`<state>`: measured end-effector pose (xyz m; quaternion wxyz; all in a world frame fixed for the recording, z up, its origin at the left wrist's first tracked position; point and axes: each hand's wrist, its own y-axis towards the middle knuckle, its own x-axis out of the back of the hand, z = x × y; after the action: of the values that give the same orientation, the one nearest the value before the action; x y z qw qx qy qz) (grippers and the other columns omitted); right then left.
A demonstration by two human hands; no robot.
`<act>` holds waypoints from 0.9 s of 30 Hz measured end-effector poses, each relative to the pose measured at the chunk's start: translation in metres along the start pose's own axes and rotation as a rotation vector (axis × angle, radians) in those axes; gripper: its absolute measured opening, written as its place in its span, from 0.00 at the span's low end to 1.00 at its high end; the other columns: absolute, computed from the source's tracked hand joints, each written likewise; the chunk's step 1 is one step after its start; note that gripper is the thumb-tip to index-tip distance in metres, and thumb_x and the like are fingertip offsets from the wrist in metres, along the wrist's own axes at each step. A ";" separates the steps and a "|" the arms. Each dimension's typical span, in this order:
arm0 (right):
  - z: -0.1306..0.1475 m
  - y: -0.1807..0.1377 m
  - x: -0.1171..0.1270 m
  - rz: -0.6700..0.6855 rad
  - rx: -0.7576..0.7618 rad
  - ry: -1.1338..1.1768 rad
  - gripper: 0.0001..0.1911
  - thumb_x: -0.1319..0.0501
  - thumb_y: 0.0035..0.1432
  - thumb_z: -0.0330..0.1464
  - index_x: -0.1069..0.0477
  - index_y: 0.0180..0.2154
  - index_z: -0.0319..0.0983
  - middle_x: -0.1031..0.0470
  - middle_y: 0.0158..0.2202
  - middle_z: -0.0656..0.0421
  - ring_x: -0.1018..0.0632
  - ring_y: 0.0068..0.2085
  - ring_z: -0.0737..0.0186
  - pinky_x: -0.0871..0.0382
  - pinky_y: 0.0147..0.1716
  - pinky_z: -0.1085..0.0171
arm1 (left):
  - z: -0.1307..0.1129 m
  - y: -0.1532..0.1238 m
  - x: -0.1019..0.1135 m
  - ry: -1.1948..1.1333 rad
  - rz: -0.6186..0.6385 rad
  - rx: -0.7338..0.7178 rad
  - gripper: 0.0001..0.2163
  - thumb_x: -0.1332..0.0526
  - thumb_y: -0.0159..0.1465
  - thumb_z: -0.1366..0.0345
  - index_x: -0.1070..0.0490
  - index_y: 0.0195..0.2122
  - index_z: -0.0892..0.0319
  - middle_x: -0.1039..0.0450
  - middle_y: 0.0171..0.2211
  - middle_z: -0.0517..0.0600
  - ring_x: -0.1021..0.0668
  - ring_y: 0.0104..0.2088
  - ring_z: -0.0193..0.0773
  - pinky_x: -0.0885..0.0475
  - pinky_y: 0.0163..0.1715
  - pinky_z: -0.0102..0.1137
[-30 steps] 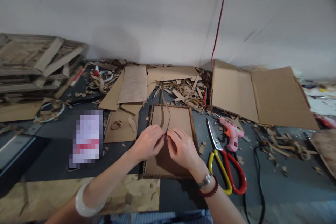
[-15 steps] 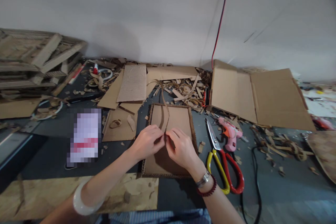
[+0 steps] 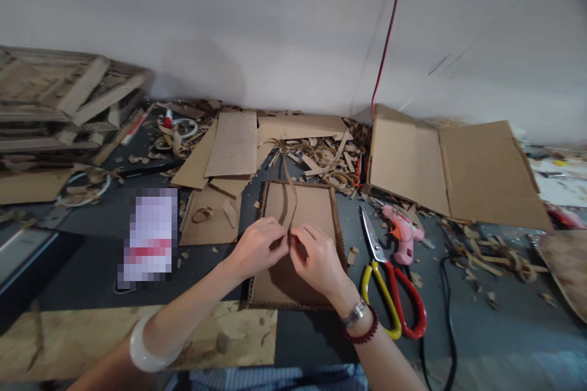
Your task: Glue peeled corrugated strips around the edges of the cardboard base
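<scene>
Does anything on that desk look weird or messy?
Yes: cardboard scraps are strewn behind the rimmed cardboard panel, scattered like litter. The scissors look mismatched: one yellow handle, one red handle. On the left, a patch of squares hides something, so I can't tell what it is.

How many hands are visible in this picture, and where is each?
2: the left hand and, close beside it, the right hand, both pinching a thin cardboard strip over the edged cardboard panel.

Scissors (image 3: 389, 270): on the counter (image 3: 518, 324)
Glue gun (image 3: 403, 235): pink, just right of the scissors' blades
Cord (image 3: 448, 299): black, right of the scissors
Wire (image 3: 387, 38): red, beyond the scissors
</scene>
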<state>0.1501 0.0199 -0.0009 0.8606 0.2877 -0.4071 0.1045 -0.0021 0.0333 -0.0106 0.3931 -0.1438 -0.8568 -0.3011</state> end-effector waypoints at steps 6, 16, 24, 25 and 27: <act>0.000 -0.002 -0.001 -0.014 -0.013 0.020 0.08 0.51 0.55 0.24 0.36 0.28 0.38 0.32 0.26 0.56 0.31 0.29 0.60 0.36 0.29 0.63 | 0.000 0.000 -0.001 -0.033 0.001 0.014 0.11 0.50 0.61 0.71 0.34 0.22 0.61 0.34 0.20 0.48 0.32 0.25 0.35 0.35 0.27 0.28; -0.006 0.000 0.004 -0.045 -0.047 0.116 0.05 0.47 0.56 0.26 0.34 0.35 0.37 0.30 0.30 0.55 0.29 0.32 0.60 0.33 0.32 0.63 | -0.002 0.000 0.005 -0.165 -0.018 0.071 0.11 0.50 0.61 0.72 0.37 0.22 0.61 0.36 0.21 0.48 0.32 0.25 0.34 0.35 0.27 0.27; -0.006 -0.001 0.007 -0.135 -0.003 0.215 0.06 0.46 0.57 0.25 0.34 0.35 0.39 0.32 0.38 0.53 0.30 0.41 0.61 0.33 0.41 0.60 | -0.006 0.001 0.008 -0.306 -0.043 0.060 0.12 0.52 0.62 0.71 0.41 0.22 0.59 0.37 0.23 0.49 0.30 0.30 0.35 0.34 0.31 0.29; -0.005 -0.001 0.007 -0.140 0.000 0.224 0.06 0.47 0.56 0.24 0.35 0.35 0.39 0.32 0.38 0.53 0.30 0.41 0.60 0.33 0.41 0.59 | -0.007 0.001 0.008 -0.318 -0.046 0.061 0.11 0.52 0.62 0.71 0.41 0.22 0.59 0.37 0.23 0.49 0.31 0.29 0.35 0.34 0.31 0.29; -0.003 -0.001 0.008 -0.142 0.002 0.244 0.06 0.47 0.56 0.24 0.36 0.35 0.39 0.32 0.38 0.53 0.30 0.41 0.60 0.33 0.42 0.59 | -0.009 0.001 0.007 -0.339 -0.050 0.061 0.11 0.52 0.62 0.71 0.41 0.21 0.59 0.37 0.23 0.48 0.31 0.28 0.35 0.34 0.30 0.29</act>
<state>0.1572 0.0202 0.0031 0.9087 0.3016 -0.2778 0.0779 -0.0010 0.0287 0.0001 0.2397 -0.1590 -0.9229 -0.2560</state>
